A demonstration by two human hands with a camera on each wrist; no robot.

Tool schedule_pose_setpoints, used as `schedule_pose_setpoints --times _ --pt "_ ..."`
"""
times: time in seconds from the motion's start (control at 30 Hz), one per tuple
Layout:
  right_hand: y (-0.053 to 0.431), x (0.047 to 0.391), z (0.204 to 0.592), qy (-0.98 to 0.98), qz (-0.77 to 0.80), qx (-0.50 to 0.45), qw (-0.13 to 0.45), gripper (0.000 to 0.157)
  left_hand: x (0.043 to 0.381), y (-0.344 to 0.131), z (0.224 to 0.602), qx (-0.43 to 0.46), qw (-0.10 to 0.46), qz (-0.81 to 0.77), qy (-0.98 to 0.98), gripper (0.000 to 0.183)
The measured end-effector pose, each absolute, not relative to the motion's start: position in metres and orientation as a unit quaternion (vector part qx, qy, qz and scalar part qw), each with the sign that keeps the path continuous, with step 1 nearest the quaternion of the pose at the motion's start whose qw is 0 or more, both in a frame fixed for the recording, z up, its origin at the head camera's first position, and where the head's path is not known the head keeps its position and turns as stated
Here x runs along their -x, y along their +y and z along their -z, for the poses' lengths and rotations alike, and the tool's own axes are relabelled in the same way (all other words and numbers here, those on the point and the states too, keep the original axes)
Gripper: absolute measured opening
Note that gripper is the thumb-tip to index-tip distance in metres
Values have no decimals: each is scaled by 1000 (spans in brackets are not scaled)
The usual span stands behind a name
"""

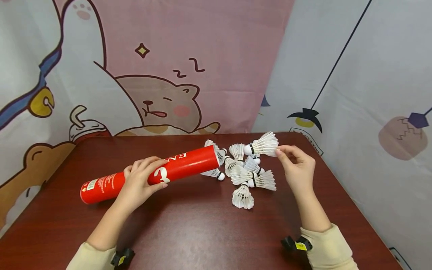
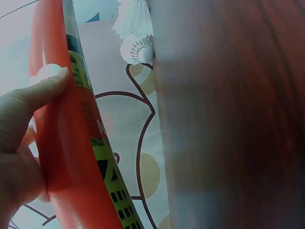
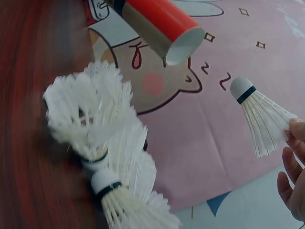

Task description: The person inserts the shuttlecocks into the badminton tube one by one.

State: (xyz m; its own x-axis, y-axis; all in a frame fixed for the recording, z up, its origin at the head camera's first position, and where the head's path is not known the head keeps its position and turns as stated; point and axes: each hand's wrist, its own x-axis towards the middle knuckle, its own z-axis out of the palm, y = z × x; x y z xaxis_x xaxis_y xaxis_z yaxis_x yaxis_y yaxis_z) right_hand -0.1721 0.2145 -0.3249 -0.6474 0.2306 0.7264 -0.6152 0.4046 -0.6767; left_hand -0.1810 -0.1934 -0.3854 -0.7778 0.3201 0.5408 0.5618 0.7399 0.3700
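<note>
My left hand grips a long red shuttlecock tube around its middle, tilted so its open mouth faces right and up. The right wrist view shows that white-lined mouth. Between thumb and fingertips my right hand pinches the feather edge of a shuttlecock, its cork end toward the tube. In the right wrist view the held shuttlecock hangs apart from the tube. Below and between the hands lies a loose pile of several white shuttlecocks on the table.
The dark reddish-brown table ends at a cloth backdrop printed with cartoon animals. One shuttlecock lies at the near side of the pile. Some others at the back are partly hidden behind the tube's mouth.
</note>
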Motion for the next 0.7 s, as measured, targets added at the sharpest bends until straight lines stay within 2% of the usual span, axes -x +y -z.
schedule_pose_setpoints --times 0.7 --pt "176 172 313 -712 -553 -187 389 8 174 -183 382 254 237 280 -895 70"
